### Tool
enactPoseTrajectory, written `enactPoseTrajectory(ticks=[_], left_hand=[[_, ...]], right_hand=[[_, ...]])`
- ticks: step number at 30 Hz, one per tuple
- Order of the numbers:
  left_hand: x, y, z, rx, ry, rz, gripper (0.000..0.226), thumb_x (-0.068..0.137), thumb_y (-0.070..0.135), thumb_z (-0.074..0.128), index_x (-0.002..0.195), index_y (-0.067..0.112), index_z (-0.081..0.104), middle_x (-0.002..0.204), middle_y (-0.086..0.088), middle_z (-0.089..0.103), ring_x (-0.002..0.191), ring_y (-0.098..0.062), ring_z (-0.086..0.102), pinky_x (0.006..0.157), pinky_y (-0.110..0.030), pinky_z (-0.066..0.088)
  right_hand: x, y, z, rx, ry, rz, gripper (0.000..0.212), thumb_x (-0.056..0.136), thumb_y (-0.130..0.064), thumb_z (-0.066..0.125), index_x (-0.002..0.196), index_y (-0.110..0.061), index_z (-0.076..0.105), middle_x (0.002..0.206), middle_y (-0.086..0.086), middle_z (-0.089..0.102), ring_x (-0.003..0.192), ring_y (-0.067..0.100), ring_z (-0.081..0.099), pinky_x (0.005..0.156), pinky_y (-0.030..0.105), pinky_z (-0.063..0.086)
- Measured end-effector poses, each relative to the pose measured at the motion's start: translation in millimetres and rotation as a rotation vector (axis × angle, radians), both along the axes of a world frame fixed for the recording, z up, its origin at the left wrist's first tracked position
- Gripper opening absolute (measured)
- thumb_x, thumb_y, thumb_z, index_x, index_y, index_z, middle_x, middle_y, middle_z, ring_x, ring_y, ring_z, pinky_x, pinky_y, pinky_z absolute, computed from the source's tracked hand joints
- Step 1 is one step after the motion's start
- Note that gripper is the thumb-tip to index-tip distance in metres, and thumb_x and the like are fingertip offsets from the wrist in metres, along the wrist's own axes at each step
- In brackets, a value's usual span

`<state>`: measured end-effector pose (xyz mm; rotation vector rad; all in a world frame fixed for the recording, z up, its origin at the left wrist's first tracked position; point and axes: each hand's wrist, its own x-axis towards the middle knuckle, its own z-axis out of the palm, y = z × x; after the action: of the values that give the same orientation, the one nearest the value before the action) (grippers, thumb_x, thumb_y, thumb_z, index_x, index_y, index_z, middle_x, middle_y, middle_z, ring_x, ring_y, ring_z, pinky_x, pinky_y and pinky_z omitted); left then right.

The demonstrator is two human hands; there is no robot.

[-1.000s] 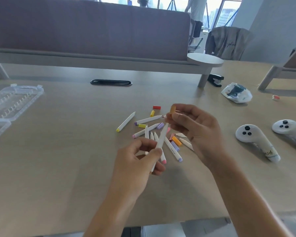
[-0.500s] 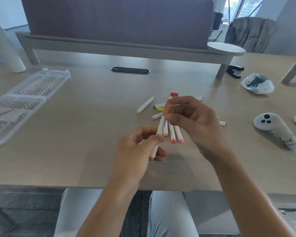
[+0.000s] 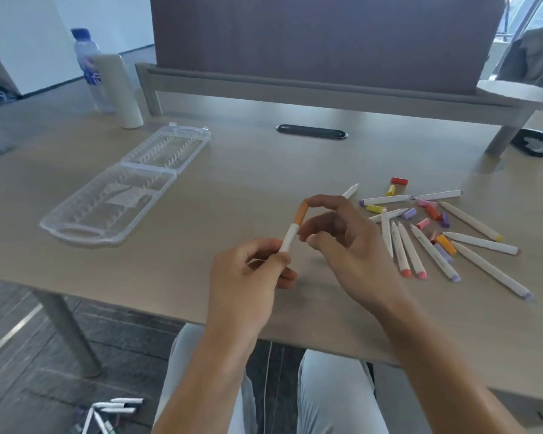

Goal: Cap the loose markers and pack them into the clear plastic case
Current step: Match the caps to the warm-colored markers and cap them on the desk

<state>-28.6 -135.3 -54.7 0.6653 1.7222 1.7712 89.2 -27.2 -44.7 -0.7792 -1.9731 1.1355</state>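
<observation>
Your left hand point(image 3: 251, 270) pinches marker point(image 3: 290, 238) barrel at frame centre, steadying it; right hand point(image 3: 342, 239) fingertip presses orange cap point(image 3: 301, 213) home. Clear case point(image 3: 129, 186) lies open, upper left on counter point(image 3: 264, 170), ready for packing.

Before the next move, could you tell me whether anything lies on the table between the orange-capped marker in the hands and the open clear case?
Nothing visible does. The marker, held in the left hand, has only bare table between it and the open clear case; the loose markers lie on the opposite side.
</observation>
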Motion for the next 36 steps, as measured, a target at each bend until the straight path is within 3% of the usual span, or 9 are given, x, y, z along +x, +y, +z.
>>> enactPoseTrajectory(ticks=[7,12,16,19,23,28,31,36], left_hand=[[-38.0,-16.4,-1.0,-0.018,0.032,0.071,0.014,0.09,0.0,0.071,0.091,0.013,0.078,0.069,-0.007,0.075,0.065,-0.024,0.075,0.076,-0.043,0.063],[-51.5,-16.3,-3.4,-0.054,0.125,0.078,0.016,0.087,0.002,0.07,0.089,0.016,0.078,0.07,-0.005,0.075,0.064,-0.021,0.075,0.075,-0.042,0.064],[-65.3,-11.0,-9.0,-0.216,0.531,0.129,0.015,0.084,0.015,0.07,0.094,0.021,0.078,0.083,0.006,0.069,0.073,-0.007,0.066,0.072,-0.022,0.051],[-79.1,-1.9,-13.9,-0.375,0.731,0.179,0.014,0.087,0.021,0.065,0.098,0.021,0.075,0.09,0.005,0.064,0.086,-0.018,0.061,0.077,-0.034,0.049],[-97.7,18.7,-16.3,-0.576,0.934,0.213,0.02,0.093,0.026,0.059,0.105,0.021,0.075,0.097,-0.002,0.067,0.101,-0.027,0.056,0.084,-0.04,0.044],[-122.5,36.6,-19.9,-0.61,0.916,0.139,0.025,0.094,0.022,0.058,0.116,0.021,0.07,0.107,-0.003,0.069,0.111,-0.029,0.055,0.09,-0.043,0.049],[-123.8,32.5,-22.9,-0.553,0.932,0.142,0.028,0.094,0.026,0.063,0.121,0.022,0.066,0.106,-0.001,0.067,0.109,-0.027,0.055,0.09,-0.044,0.049],[-124.0,26.4,-27.6,-0.558,0.956,0.195,0.02,0.095,0.025,0.061,0.114,0.023,0.067,0.107,0.001,0.068,0.102,-0.025,0.06,0.083,-0.041,0.051]], right_hand=[[-40.6,-7.8,3.8,0.037,-0.073,0.073,0.048,0.087,-0.006,0.068,0.121,-0.04,0.064,0.096,-0.014,0.072,0.105,0.003,0.068,0.098,0.032,0.055],[-50.3,-0.9,-3.6,0.066,-0.118,0.082,0.048,0.09,-0.018,0.073,0.13,-0.043,0.063,0.12,-0.016,0.068,0.116,0.0,0.063,0.104,0.031,0.05],[-51.4,3.9,-17.3,0.049,-0.221,0.05,0.048,0.094,-0.033,0.07,0.139,-0.044,0.059,0.126,-0.018,0.06,0.119,-0.002,0.057,0.104,0.025,0.044],[-51.1,8.5,-28.7,0.079,-0.309,-0.024,0.041,0.094,-0.037,0.068,0.135,-0.037,0.062,0.121,-0.013,0.058,0.116,0.003,0.057,0.105,0.03,0.044],[-51.5,4.8,-40.4,0.229,-0.435,-0.037,0.037,0.095,-0.04,0.067,0.131,-0.03,0.064,0.121,-0.012,0.055,0.122,0.013,0.053,0.096,0.024,0.034],[-49.6,-0.4,-42.5,0.342,-0.554,0.005,0.052,0.09,-0.054,0.051,0.134,-0.029,0.062,0.139,-0.013,0.051,0.129,0.015,0.046,0.11,0.036,0.04],[-47.9,-0.3,-43.3,0.357,-0.575,0.011,0.046,0.096,-0.05,0.056,0.136,-0.029,0.061,0.142,-0.012,0.049,0.132,0.016,0.044,0.112,0.039,0.039],[-48.3,0.3,-45.4,0.373,-0.592,0.003,0.042,0.097,-0.045,0.061,0.136,-0.028,0.061,0.144,-0.01,0.049,0.133,0.017,0.043,0.113,0.038,0.038]])
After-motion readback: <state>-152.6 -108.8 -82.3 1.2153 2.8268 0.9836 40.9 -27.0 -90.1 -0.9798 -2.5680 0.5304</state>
